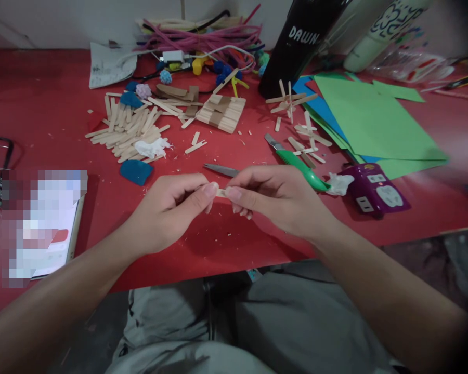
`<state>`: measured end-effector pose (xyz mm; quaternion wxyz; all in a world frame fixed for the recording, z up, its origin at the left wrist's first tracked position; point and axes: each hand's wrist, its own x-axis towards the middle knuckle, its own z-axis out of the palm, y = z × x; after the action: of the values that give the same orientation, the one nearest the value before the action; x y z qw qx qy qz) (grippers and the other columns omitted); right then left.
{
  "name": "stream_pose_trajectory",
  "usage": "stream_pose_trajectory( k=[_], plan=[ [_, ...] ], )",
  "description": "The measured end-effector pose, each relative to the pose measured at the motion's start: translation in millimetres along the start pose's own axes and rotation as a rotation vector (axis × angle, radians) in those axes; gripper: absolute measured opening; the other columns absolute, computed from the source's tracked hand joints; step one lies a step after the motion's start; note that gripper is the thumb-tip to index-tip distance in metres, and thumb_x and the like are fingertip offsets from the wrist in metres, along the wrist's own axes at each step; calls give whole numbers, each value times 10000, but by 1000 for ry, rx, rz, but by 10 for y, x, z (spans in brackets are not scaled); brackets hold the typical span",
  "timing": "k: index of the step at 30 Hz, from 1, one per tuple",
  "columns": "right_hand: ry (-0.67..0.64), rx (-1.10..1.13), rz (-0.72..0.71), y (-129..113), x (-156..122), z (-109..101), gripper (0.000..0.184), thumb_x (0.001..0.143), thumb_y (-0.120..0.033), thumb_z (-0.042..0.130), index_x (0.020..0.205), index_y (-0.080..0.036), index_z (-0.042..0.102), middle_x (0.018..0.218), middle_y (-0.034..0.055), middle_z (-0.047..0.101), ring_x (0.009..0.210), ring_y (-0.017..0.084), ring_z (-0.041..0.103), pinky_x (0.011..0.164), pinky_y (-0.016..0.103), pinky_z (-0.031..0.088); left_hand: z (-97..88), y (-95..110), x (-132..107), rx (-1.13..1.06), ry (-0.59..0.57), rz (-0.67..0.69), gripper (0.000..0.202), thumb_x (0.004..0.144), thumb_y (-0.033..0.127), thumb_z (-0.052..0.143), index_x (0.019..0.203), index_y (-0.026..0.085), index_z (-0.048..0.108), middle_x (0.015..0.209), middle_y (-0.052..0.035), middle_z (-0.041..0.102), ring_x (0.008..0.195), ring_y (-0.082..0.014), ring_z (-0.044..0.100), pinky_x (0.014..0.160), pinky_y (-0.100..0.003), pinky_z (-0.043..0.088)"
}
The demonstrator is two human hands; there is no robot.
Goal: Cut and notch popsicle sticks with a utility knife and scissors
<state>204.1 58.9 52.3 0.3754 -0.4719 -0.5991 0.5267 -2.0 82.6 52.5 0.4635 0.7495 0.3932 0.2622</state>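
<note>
The left hand (167,210) pinched one end of a wooden stick piece (221,192), held just above the red table (42,104). The right hand (276,200) pinched the other end. It looked light, stiff and easily snapped, so best gripped by its ends. A green cutter (300,169) lay beyond.

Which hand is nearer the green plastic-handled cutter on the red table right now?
Right. The right hand lies just beside the green plastic-handled cutter, partly hiding it; the left hand is farther away, across the small wooden stick piece both pinch.
</note>
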Motion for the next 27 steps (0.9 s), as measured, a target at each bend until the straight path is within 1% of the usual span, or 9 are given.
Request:
stream_pose_trajectory(
  k=[3, 8, 12, 16, 18, 20, 23, 25, 27],
  plan=[
    [7, 27, 25, 9, 9, 22, 359, 766, -493, 831, 751, -162, 694, 599, -16, 638, 516, 86, 565, 496, 205, 467, 4, 14, -8, 10, -11, -3, 366, 966, 324, 493, 628, 187, 526, 491, 69, 349, 444, -68, 301, 442, -221, 242],
    [18, 60, 28, 30, 21, 63, 377, 743, -491, 849, 744, -158, 671, 596, -39, 576, 512, 68, 485, 470, 202, 391, 1, 17, -19, 32, -14, -26, 374, 963, 351, 496, 628, 190, 526, 519, 53, 383, 474, -82, 328, 456, -232, 247],
    [-11, 43, 45, 20, 20, 73, 390, 771, -514, 824, 753, -157, 668, 553, -58, 514, 487, 61, 419, 446, 208, 324, -9, 11, -22, 3, -26, -54, 371, 959, 361, 492, 628, 197, 522, 494, 54, 365, 460, -87, 318, 451, -235, 243],
    [-28, 97, 37, 48, 19, 51, 437, 880, -555, 709, 689, -168, 641, 538, -40, 530, 487, 73, 461, 463, 218, 365, -11, 6, -27, -39, -45, -82, 395, 982, 382, 473, 637, 197, 524, 491, 53, 390, 449, -82, 334, 439, -229, 236],
    [-5, 138, 18, 73, 13, 25, 429, 941, -548, 633, 731, -177, 680, 583, -22, 580, 524, 88, 527, 499, 226, 422, -8, 6, -24, -41, -53, -93, 409, 989, 390, 472, 633, 195, 518, 497, 50, 410, 453, -81, 348, 440, -227, 240],
    [30, 108, -27, 84, -1, -4, 318, 948, -483, 651, 834, -198, 733, 671, -8, 652, 593, 104, 593, 558, 238, 482, -3, 7, -16, -45, -53, -97, 415, 992, 387, 468, 627, 194, 511, 493, 50, 408, 450, -81, 347, 439, -227, 242],
    [84, -73, -178, 65, -33, -31, 128, 885, -345, 751, 932, -226, 761, 858, 17, 738, 748, 137, 666, 657, 266, 539, 5, 11, 0, -54, -55, -90, 415, 989, 377, 464, 617, 196, 499, 485, 51, 391, 443, -81, 330, 435, -231, 234],
    [105, -223, -287, 45, -51, -32, 81, 875, -302, 756, 932, -246, 764, 925, 28, 750, 797, 154, 677, 679, 286, 547, 12, 14, 9, -54, -59, -96, 417, 985, 377, 468, 610, 197, 484, 483, 53, 376, 444, -82, 317, 435, -235, 228],
    [103, -363, -373, 34, -60, -26, 39, 896, -282, 726, 897, -259, 757, 916, 33, 748, 794, 165, 675, 688, 306, 544, 20, 16, 12, -46, -57, -99, 419, 985, 381, 475, 608, 198, 465, 492, 55, 358, 453, -82, 307, 440, -237, 227]
  ],
)
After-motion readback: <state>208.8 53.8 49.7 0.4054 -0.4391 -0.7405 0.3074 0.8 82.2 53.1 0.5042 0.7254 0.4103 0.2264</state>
